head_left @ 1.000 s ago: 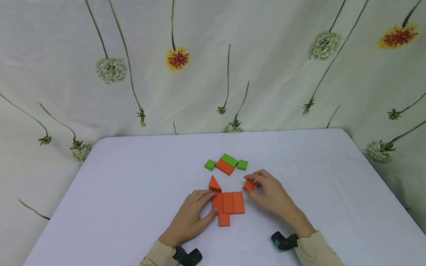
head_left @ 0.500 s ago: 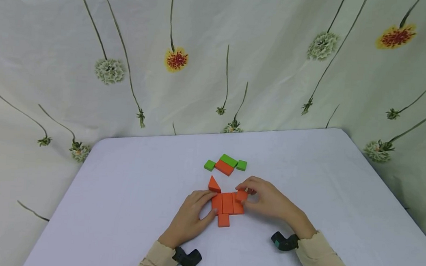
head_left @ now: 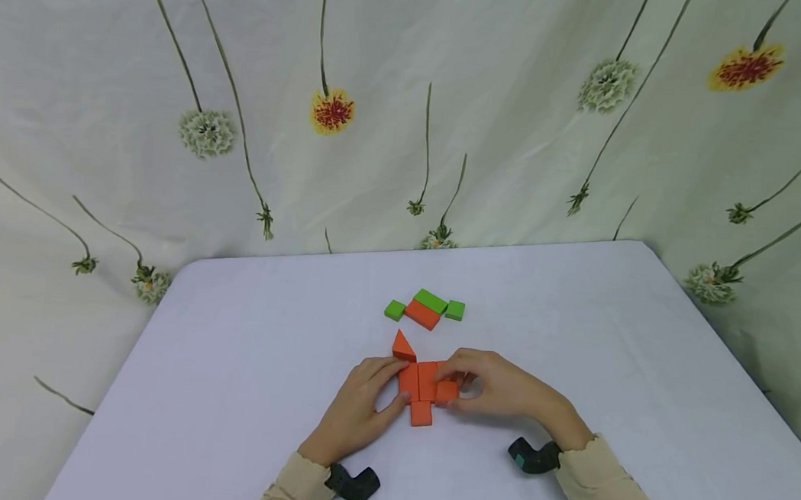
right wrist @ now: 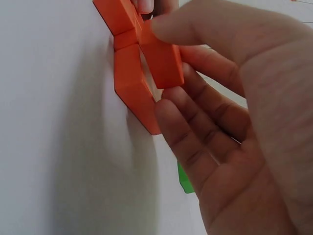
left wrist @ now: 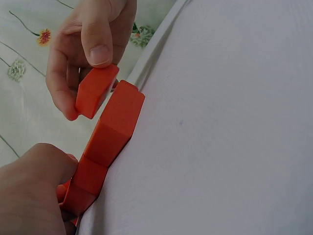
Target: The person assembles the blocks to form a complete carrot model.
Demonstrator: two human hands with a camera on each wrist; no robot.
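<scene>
the right hand (head_left: 499, 384) pinches a block (head_left: 447, 393) just above one end of the row (head_left: 427, 383); the left hand (head_left: 352, 409) grips the other end, a triangle (head_left: 404, 347) just beyond its fingertips.

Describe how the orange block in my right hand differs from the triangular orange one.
The held block has a four-sided top; the triangular block comes to a point. The held block is pinched in the right hand; the triangular block rests on the tabletop. Both are orange.

A small orange block (head_left: 447, 392) is held just above the three-o'clock end of three adjoining orange slabs (head_left: 427, 380).
</scene>
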